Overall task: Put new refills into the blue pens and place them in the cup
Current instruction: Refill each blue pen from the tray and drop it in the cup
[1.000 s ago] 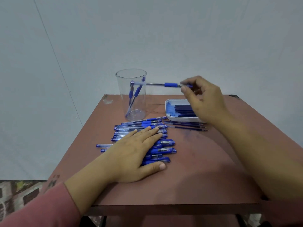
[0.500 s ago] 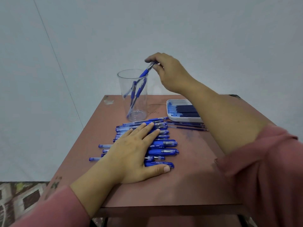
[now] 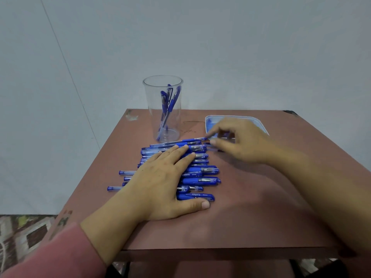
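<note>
Reddish counter (image 3: 251, 207), plain grey wall (image 3: 241, 47), patterned floor (image 3: 26, 233) | left hand (image 3: 160, 183) fingers spread flat on pens (image 3: 202, 171) | right hand (image 3: 243, 143) fingers curled beside them, grip unclear | cup (image 3: 163, 109) just beyond left fingertips.

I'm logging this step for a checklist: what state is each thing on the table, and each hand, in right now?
Cup: upright, a few pens inside.
Pens in cup: leaning against its wall.
Pen pile: lying flat, side by side, on the table.
Tray: flat on the table, contents mostly hidden.
Left hand: fingers straight, resting on the pile.
Right hand: fingers curled at the pile's far end; grip too blurred to tell.
</note>
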### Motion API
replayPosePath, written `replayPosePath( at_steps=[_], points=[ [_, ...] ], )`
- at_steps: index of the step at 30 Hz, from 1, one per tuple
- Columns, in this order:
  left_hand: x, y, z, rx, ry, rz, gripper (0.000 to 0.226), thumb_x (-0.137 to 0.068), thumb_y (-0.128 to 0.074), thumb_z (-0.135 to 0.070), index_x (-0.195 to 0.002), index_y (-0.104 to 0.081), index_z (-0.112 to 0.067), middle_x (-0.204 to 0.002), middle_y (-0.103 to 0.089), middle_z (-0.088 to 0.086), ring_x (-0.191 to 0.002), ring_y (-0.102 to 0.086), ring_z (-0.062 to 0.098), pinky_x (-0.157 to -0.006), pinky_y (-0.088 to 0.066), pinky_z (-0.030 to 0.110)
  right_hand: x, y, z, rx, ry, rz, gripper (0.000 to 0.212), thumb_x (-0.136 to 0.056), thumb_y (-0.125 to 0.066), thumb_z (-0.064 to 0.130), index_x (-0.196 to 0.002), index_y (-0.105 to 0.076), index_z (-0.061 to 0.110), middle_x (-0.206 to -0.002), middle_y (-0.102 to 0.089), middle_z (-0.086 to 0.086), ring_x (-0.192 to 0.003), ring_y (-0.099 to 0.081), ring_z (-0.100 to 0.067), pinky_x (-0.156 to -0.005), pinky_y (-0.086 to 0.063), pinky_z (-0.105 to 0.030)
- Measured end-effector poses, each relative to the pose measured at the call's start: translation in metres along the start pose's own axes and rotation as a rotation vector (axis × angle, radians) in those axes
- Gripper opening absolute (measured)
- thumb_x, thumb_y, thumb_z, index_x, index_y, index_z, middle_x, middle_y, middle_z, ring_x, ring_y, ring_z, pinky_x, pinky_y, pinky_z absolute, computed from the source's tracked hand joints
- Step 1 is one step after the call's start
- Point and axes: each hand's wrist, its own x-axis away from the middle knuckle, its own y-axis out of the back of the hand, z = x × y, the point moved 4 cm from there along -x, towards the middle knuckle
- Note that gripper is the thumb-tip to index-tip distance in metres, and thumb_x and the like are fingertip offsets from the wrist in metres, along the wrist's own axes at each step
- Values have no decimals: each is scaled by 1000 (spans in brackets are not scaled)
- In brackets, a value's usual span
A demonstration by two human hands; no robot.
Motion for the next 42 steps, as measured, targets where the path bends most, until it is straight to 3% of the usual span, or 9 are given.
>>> replayPosePath(
  at_steps=[5, 10, 15, 19, 23, 26, 32, 38, 42],
  points=[
    [1, 0, -1, 7, -10, -23, 107, -68, -28, -95, -153, -15, -32, -160, -9, -12, -146, -11, 7, -117, -10, 27, 28, -18, -1, -49, 46, 98, 12, -85, -70, 35, -95, -71, 31, -89, -67, 15, -86, -61, -8, -73, -48, -23],
    [1, 2, -3, 37, -21, -50, 104, -69, -34, -93, -150, -29, -28, -155, -25, -10, -141, -26, 9, -113, -20, 27, 29, -19, 4, -33, 87, 117, 12, -82, -73, 38, -92, -72, 32, -87, -65, 17, -85, -58, -5, -72, -43, -15],
    [1, 2, -3, 49, -15, -56, 103, -68, -36, -93, -149, -31, -29, -153, -29, -11, -140, -27, 8, -113, -21, 28, 29, -22, 0, 13, 72, 149, 16, -80, -75, 36, -94, -72, 30, -87, -64, 15, -83, -59, -6, -73, -47, -21],
    [1, 3, -2, 62, -13, -62, 104, -67, -35, -94, -149, -30, -29, -154, -28, -11, -140, -27, 7, -116, -24, 32, 28, -18, 1, 8, 51, 106, 8, -85, -71, 24, -93, -70, 21, -85, -65, 10, -80, -58, -5, -70, -44, -13],
    [-1, 11, -7, 44, -51, -132, 106, -70, -33, -93, -150, -30, -23, -151, -34, -8, -138, -31, 9, -116, -25, 35, 29, -10, -5, -76, -12, 6, 4, -89, -65, 24, -90, -64, 27, -78, -66, 6, -67, -60, -9, -62, -47, -18],
    [-7, 18, -11, 62, -57, -203, 91, -81, -31, -83, -148, -34, -21, -146, -41, -8, -133, -37, 9, -113, -27, 34, 29, -4, -9, -101, 18, -91, 10, -90, -64, 23, -88, -59, 32, -82, -66, 10, -72, -62, -8, -66, -50, -22],
    [-44, 30, -8, 105, -12, -228, 53, -92, -44, -57, -138, -47, -31, -130, -58, -14, -118, -53, 7, -99, -43, 29, 25, 0, -10, -47, 131, -249, 15, -91, -63, 26, -94, -54, 38, -84, -58, 26, -82, -58, 1, -74, -41, -10],
    [-65, 24, -1, 249, -24, -347, 31, -86, -64, -47, -115, -65, -34, -101, -70, -17, -90, -63, 1, -78, -54, 32, 24, -2, -12, -52, 147, -302, 9, -89, -66, 20, -97, -63, 24, -88, -62, 20, -83, -58, 0, -74, -42, -9],
    [-65, 21, 4, 270, -45, -426, 25, -86, -61, -47, -107, -68, -35, -92, -71, -18, -82, -64, 1, -70, -54, 29, 23, -3, -12, -98, 105, -273, 14, -88, -67, 23, -102, -66, 23, -91, -65, 15, -86, -61, -6, -77, -46, -13]
  ],
)
